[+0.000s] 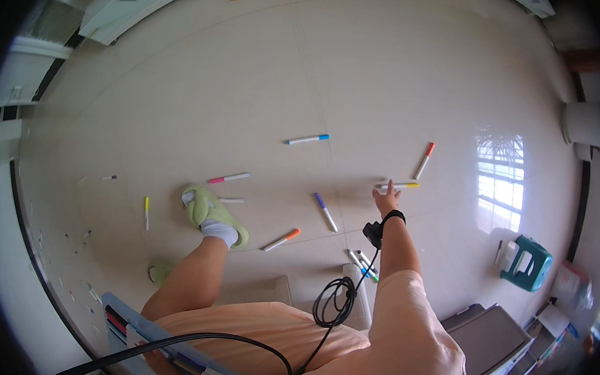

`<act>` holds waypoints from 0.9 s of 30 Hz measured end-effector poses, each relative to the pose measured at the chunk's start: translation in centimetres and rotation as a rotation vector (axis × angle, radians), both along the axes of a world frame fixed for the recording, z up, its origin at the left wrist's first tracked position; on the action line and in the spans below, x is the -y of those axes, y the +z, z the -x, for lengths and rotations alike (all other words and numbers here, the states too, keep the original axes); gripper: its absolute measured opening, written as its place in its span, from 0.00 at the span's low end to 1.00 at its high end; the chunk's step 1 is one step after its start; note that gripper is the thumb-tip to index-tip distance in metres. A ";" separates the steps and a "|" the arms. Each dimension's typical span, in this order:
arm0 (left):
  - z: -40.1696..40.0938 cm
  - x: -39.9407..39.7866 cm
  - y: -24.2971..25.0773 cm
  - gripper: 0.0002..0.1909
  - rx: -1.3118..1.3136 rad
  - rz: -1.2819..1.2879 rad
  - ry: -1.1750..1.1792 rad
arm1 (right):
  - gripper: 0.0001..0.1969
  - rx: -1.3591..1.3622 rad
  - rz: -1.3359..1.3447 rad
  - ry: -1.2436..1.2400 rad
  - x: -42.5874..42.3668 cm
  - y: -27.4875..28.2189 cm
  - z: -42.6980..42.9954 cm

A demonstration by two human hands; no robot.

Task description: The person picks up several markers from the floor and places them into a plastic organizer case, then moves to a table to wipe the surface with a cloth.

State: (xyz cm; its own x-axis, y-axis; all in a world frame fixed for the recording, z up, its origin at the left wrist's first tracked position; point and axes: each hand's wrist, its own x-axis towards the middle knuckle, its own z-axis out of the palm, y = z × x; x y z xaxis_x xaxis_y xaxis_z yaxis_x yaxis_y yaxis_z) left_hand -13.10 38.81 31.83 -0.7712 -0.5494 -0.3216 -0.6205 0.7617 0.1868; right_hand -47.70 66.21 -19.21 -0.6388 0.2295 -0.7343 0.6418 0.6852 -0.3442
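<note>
My right hand (387,198) reaches down to a white marker with a yellow cap (411,185) on the tiled floor. The index finger crosses its barrel and the thumb lies on the near side; whether they grip it cannot be told. Just beyond is a red-capped marker (425,159). At the lower left, my left hand (162,365) holds a pale blue marker case (130,367) with several markers inside, partly hidden by a black cable. Between my foot and right arm lie a purple-capped marker (326,212), an orange-capped marker (282,239) and a blue-capped marker (308,139).
My green slipper (208,212) stands beside a pink-capped marker (229,177). Several markers (362,264) lie together near a grey stool-like edge (358,292). A black cable coil (336,301) hangs before me. A teal plastic stool (529,264) stands at the right.
</note>
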 end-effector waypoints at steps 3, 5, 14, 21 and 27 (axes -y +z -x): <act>-1.1 1.0 -1.5 0.51 0.001 -0.064 0.060 | 0.46 -0.078 -0.036 0.211 -3.8 -7.3 1.7; -1.6 1.4 -1.9 0.53 0.016 -0.163 0.111 | 0.41 -0.007 -0.037 0.328 -6.5 -9.6 3.1; 0.0 0.3 0.4 0.54 0.171 -0.020 0.105 | 0.16 -0.320 -0.068 0.270 -1.2 -1.8 -5.7; -1.8 -0.1 -0.3 0.55 0.191 0.079 0.068 | 0.13 -0.252 -0.014 -0.236 2.0 5.7 -8.3; -0.5 -0.4 -0.4 0.51 0.030 0.107 -0.032 | 0.12 -0.316 0.652 -0.207 5.9 19.3 -4.9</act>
